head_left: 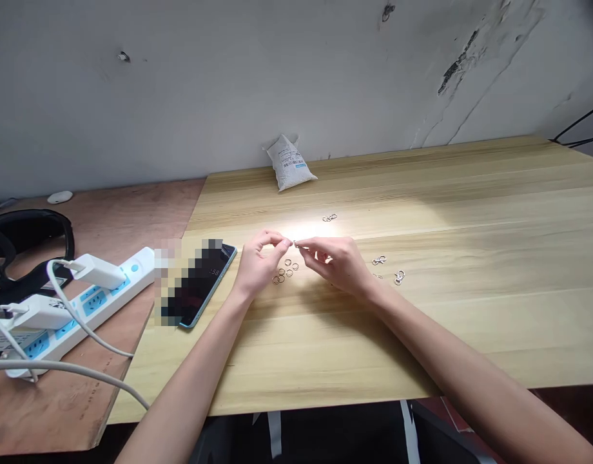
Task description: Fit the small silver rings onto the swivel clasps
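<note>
Right, the two hands sit close together above the pale wooden desk [451, 206], almost meeting at the fingertips. The left hand [260, 263] and the right hand [334, 263] both pinch from either side at a tiny metal ring [295, 243], held up off the desk between them (it is too small to tell whether it is split or closed).

Just below the hands, a loose scatter of small rings [283, 272] lies flat on the wood, a few of them overlapping, nearest the left hand. Beyond the fingertips, a little tangle of metal links [329, 218] rests on its own near a bright patch of glare. To the right, a silver swivel clasp [379, 260] and a second clasp [398, 277] lie just beside each other, with another small metal piece [376, 276] partly hidden by the right hand.

Left of the hands, a smartphone [204, 290] lies on the desk, pixelated over much of its face. Past the desk's left edge, a reddish plywood board [45, 412] carries a white power strip [103, 303] with two white chargers [97, 270] plugged in, their white cables [69, 367] trailing across it, and a black strap [30, 235] lying in a loop. At the back of the desk, a white printed sachet [289, 164] leans against the scuffed grey wall [204, 84].
</note>
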`<state>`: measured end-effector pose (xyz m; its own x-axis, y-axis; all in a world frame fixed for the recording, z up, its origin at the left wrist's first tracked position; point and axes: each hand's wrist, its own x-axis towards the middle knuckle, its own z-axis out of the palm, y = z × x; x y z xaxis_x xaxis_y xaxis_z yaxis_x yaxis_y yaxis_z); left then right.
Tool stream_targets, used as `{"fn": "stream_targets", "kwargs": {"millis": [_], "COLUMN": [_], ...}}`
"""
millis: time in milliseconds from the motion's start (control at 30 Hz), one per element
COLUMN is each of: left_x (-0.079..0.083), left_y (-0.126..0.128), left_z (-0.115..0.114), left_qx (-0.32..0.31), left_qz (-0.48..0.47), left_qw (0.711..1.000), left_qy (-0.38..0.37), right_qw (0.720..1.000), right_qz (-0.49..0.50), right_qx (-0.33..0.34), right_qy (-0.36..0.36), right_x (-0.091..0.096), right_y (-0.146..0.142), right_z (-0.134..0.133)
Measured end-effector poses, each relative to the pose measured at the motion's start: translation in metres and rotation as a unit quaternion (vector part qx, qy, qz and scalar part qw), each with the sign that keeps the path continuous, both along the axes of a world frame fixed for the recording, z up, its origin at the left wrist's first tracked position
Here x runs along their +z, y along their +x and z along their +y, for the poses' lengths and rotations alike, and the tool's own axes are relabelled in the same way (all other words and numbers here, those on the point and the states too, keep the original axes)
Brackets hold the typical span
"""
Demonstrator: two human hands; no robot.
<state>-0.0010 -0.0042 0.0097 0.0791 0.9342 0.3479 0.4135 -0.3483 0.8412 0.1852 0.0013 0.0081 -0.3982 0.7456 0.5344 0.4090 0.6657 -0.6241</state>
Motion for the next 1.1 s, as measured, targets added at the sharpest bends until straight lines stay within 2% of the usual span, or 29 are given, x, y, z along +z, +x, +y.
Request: {"fn": "stream_targets", "kwargs": {"millis": [133, 267, 367, 767, 1000, 1100], "left_x": [0.004, 0.01, 0.01, 0.005, 0.006, 0.006], "left_y": [-0.002, -0.001, -0.001, -0.007, -0.008, -0.005], "left_z": [0.001, -0.002, -0.002, 0.002, 0.001, 0.001], "left_qx": [-0.052, -0.064, -0.068, -0.077, -0.077, -0.061], "left_qz": [-0.098, -0.129, -0.145, -0.18, -0.156, -0.13], "left_qw": [0.987, 0.972, 0.964, 0.945, 0.948, 0.961], "left_qy": [-0.119, -0.186, -0.214, -0.263, -0.266, -0.235], "right_qw": [0.993, 0.982, 0.978, 0.973, 0.972, 0.972], "right_qz": [-0.085, -0.127, -0.143, -0.176, -0.194, -0.198], "right_qx": [0.001, -0.012, -0.011, 0.018, 0.03, 0.023], "right_qy": [0.083, 0.138, 0.15, 0.147, 0.129, 0.126], "right_x": [-0.003, -0.006, -0.007, -0.008, 0.003, 0.001], "right_y": [0.005, 0.01, 0.011, 0.013, 0.011, 0.01], "right_z": [0.004, 0.008, 0.009, 0.01, 0.007, 0.007]}}
